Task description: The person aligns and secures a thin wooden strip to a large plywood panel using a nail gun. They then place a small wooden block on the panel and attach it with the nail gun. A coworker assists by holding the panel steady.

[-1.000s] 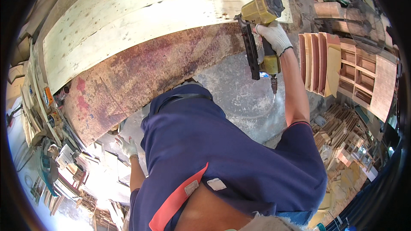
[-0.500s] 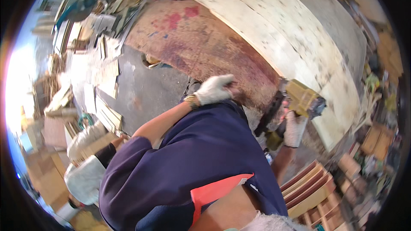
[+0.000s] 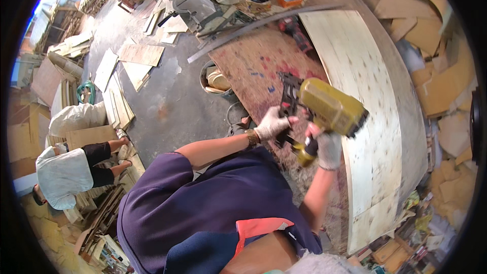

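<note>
— Plywood panel, where's it lying?
— Curved, pale, across the red-stained board, under my yellow nail gun.
— Your hands?
— Right hand wrapped tight round its grip; left hand, gloved, fingers curled against its black magazine.

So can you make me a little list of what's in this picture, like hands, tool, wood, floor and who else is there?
left hand: gloved, on the black front part of the nail gun
right hand: gloved, gripping the nail gun's handle
nail gun: yellow and black, held over the curved wood
curved plywood panel: pale, bent, beside a stained reddish board
floor: grey, with wood offcuts lying about
bucket: round, beside the reddish board
other person: crouched at the left, white top
</note>
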A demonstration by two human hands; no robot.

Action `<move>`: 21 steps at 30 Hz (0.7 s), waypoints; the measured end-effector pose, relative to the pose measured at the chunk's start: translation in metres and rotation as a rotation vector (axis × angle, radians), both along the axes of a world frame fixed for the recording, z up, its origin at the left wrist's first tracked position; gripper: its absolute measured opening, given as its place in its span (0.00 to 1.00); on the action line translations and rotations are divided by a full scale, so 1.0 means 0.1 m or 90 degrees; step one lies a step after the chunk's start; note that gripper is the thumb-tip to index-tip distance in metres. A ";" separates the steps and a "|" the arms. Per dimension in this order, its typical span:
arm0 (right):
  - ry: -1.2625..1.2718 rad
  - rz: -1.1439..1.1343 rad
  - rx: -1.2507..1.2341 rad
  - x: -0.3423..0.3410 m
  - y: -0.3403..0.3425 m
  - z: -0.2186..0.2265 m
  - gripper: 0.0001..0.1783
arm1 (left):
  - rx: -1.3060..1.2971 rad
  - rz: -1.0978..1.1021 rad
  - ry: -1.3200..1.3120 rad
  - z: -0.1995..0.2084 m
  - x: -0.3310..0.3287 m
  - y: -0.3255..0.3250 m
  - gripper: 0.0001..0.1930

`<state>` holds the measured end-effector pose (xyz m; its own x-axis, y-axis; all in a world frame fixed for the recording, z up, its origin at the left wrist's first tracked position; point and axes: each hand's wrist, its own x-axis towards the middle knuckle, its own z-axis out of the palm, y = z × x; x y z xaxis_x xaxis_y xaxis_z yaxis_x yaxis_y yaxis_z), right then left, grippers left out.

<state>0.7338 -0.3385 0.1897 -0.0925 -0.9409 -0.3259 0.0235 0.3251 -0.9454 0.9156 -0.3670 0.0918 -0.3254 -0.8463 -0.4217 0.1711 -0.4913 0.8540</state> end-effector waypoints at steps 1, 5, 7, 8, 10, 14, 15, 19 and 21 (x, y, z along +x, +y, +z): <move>-0.042 0.018 -0.033 0.19 -0.31 -0.09 0.10 | -0.005 0.054 -0.067 -0.03 0.18 -0.31 0.20; -0.163 -0.057 0.040 1.01 -1.35 -0.83 0.09 | 0.030 0.104 -0.216 -0.22 1.14 -1.09 0.19; -0.200 -0.059 0.027 1.31 -1.60 -1.24 0.07 | -0.025 0.089 -0.408 -0.38 1.52 -1.35 0.23; -0.153 -0.027 0.104 1.41 -1.72 -1.42 0.06 | -0.017 0.081 -0.470 -0.48 1.70 -1.43 0.26; -0.129 0.032 0.106 1.65 -1.88 -1.74 0.07 | 0.011 0.059 -0.514 -0.66 1.98 -1.48 0.28; 0.017 0.134 0.089 1.92 -2.05 -2.05 0.11 | -0.022 0.112 -0.585 -0.96 2.29 -1.53 0.24; 0.009 0.132 0.083 1.98 -2.06 -2.07 0.12 | 0.007 0.102 -0.557 -1.01 2.36 -1.54 0.27; 0.085 0.140 0.042 2.03 -1.99 -2.04 0.13 | -0.106 0.104 -0.614 -1.11 2.51 -1.74 0.22; 0.084 0.078 -0.001 1.97 -1.81 -2.01 0.16 | -0.074 0.047 -0.587 -1.12 2.57 -1.87 0.24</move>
